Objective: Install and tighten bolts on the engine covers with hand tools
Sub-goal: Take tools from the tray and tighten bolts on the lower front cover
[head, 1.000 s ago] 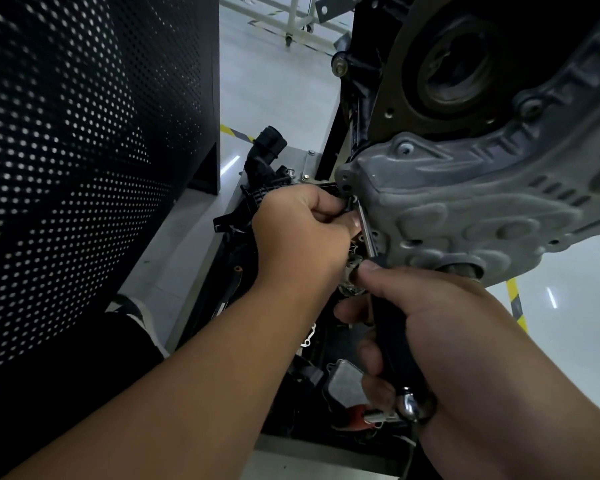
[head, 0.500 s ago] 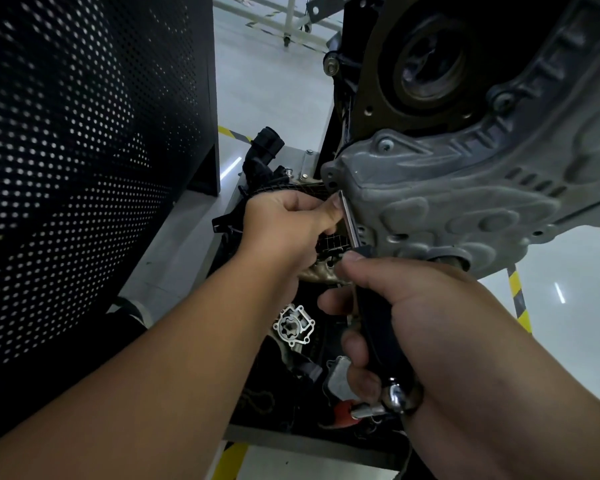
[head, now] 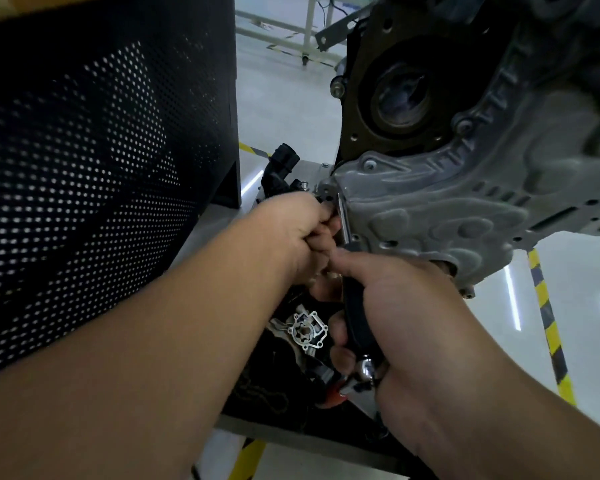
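Note:
A grey cast engine cover (head: 440,209) hangs on the engine at the upper right. My right hand (head: 406,306) grips the black handle of a ratchet wrench (head: 357,317), whose chrome shaft (head: 344,220) runs up along the cover's left edge. My left hand (head: 298,230) is curled around the wrench's head at the cover's left corner; the bolt there is hidden by my fingers. Another bolt (head: 370,165) sits in the cover's upper left corner.
A black perforated panel (head: 101,168) stands close on the left. Below the engine a trolley tray (head: 291,427) holds loose parts, among them a silver pump housing (head: 307,330) and black plastic pieces (head: 279,171). Yellow-black floor tape (head: 548,323) runs on the right.
Both hands and the wrench have shifted slightly up along the cover's left edge. The pump housing below came into view from under my left hand. The view has tilted up.

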